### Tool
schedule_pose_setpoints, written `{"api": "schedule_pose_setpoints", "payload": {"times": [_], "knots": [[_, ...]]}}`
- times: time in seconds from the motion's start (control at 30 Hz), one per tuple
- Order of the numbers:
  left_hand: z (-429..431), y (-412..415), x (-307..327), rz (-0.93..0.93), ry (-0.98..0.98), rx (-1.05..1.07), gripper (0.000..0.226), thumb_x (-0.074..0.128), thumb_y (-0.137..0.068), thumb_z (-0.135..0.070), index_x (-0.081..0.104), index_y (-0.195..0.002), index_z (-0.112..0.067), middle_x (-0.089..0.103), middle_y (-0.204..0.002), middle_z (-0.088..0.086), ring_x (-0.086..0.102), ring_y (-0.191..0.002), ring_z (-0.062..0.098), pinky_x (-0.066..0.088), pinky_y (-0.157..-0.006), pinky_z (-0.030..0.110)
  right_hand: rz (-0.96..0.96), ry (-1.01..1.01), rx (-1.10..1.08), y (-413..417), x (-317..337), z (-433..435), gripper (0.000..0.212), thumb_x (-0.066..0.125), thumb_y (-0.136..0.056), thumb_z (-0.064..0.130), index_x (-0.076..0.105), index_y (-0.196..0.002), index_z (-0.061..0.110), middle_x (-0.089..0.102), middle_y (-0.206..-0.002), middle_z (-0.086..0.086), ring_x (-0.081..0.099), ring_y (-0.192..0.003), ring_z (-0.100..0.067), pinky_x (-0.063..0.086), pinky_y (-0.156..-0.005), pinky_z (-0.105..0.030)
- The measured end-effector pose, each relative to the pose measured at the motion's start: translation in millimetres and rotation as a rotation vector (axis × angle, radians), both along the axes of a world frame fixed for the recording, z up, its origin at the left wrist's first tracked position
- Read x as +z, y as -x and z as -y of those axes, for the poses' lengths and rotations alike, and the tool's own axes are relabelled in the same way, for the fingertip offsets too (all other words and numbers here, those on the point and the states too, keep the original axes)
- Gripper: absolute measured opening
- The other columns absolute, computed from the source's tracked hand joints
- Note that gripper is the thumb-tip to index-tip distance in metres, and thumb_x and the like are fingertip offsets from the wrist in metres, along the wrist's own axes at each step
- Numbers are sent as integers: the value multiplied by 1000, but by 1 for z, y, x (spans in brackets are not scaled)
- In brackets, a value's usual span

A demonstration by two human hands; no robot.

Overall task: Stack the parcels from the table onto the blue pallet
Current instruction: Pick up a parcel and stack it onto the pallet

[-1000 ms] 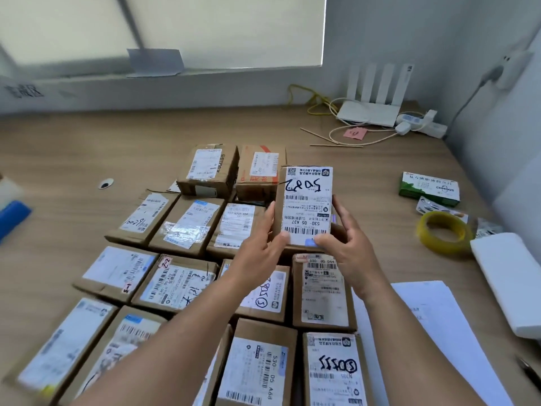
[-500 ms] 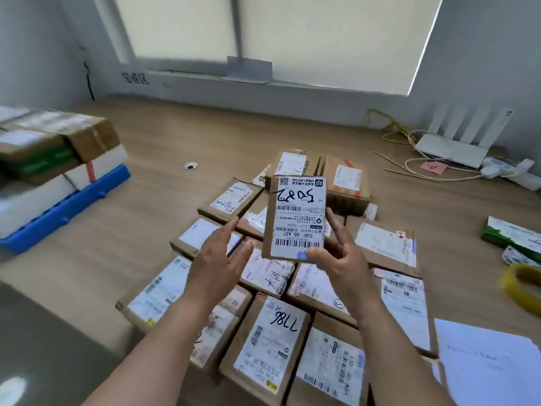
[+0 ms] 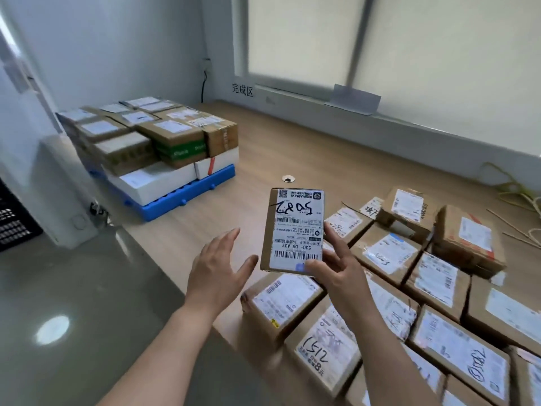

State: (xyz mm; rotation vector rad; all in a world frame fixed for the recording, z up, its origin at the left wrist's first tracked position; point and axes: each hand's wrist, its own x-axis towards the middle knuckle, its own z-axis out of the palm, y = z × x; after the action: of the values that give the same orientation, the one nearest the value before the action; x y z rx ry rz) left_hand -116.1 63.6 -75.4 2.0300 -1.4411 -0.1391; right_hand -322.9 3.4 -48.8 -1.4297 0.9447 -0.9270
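Head view only: parcel [image 3: 294, 230] w/ a white label and "5082" scrawled on it is off the table [image 3: 292, 150], held up in the right hand [image 3: 333, 268] — thumb pressed across the label's lower end, fingers curled behind and along the right edge. Its long axis runs away from the person, near end in the grip, far end free. The left hand [image 3: 218, 271] is empty, fingers straight and spread, palm turned toward the parcel's left edge. It's just beside the parcel, no contact evident.

The blue pallet [image 3: 187, 197] sits on the table well apart, ahead and to the left, already carrying a stack [image 3: 164, 136] of boxes approx. two or three layers deep. So the carry goes left and forward — the left hand is on the pallet's side, but the grip is w/ the right.

Many more parcels [image 3: 433, 259] lie in rows on the table below and right of the hands, so the task looks far from done.
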Motion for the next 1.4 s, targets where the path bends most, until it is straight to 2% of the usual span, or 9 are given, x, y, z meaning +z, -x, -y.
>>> {"api": "schedule_pose_setpoints", "payload": {"times": [0.1, 0.2, 0.3, 0.5, 0.67, 0.8, 0.97, 1.2, 1.4], "knots": [[-14, -38, 2, 13, 7, 44, 66, 54, -90, -49, 33, -146, -21, 40, -147, -1, 34, -136, 17, 25, -113, 34, -11, 16, 42, -42, 3, -7, 79, 72, -77, 12, 37, -142, 41, 74, -98, 13, 68, -97, -6, 52, -94, -37], [-30, -79, 3, 23, 4, 80, 66, 51, -91, -51, 30, -147, -22, 37, -149, -2, 30, -138, 15, 22, -115, 34, 24, -1, 86, -86, 2, -14, 76, 65, -83, -2, 38, -144, 35, 75, -97, 9, 70, -93, -7, 55, -76, -22], [-49, -121, 5, 35, 3, 139, 67, 51, -90, -51, 30, -147, -24, 36, -150, -2, 28, -139, 15, 22, -115, 35, 36, -14, 121, -130, -1, -23, 77, 64, -84, -5, 37, -145, 32, 74, -103, 0, 70, -92, -10, 53, -67, -17], [-74, -188, 6, 48, 7, 258, 68, 56, -88, -49, 31, -147, -26, 34, -151, -5, 28, -139, 15, 19, -114, 34, 42, -61, 246, -205, 0, -32, 76, 67, -84, 1, 35, -145, 34, 70, -111, -4, 70, -90, -7, 52, -63, -14], [-71, -229, 0, 59, -3, 311, 68, 56, -89, -48, 29, -148, -26, 32, -152, -5, 26, -140, 13, 19, -115, 33, 14, -54, 276, -254, -7, -19, 70, 65, -85, 0, 41, -136, 41, 74, -96, 9, 69, -86, -2, 49, -62, -10], [-54, -265, -3, 75, -11, 333, 69, 56, -89, -47, 28, -148, -26, 31, -152, -5, 26, -140, 12, 17, -115, 31, 14, -63, 288, -294, -15, 2, 68, 64, -87, 3, 40, -136, 43, 73, -100, 9, 69, -87, -1, 49, -62, -10], [-19, -314, -2, 106, -43, 330, 70, 51, -91, -50, 21, -149, -28, 26, -154, -8, 21, -141, 9, 14, -115, 28, 42, -101, 288, -347, -20, 40, 67, 65, -87, 2, 39, -132, 45, 74, -90, 14, 69, -85, -2, 51, -59, -11], [32, -371, -1, 100, -77, 299, 70, 51, -91, -50, 18, -150, -30, 22, -155, -11, 18, -142, 7, 11, -116, 28, 28, -133, 277, -404, -22, 86, 67, 66, -87, 5, 37, -129, 49, 71, -107, 4, 69, -88, -2, 51, -58, -12], [58, -408, -10, 78, -75, 255, 70, 51, -91, -49, 18, -150, -29, 23, -155, -10, 18, -142, 8, 7, -112, 23, -20, -136, 232, -436, -29, 106, 65, 66, -87, 8, 35, -126, 50, 70, -106, 6, 68, -85, 1, 50, -56, -11]]}}
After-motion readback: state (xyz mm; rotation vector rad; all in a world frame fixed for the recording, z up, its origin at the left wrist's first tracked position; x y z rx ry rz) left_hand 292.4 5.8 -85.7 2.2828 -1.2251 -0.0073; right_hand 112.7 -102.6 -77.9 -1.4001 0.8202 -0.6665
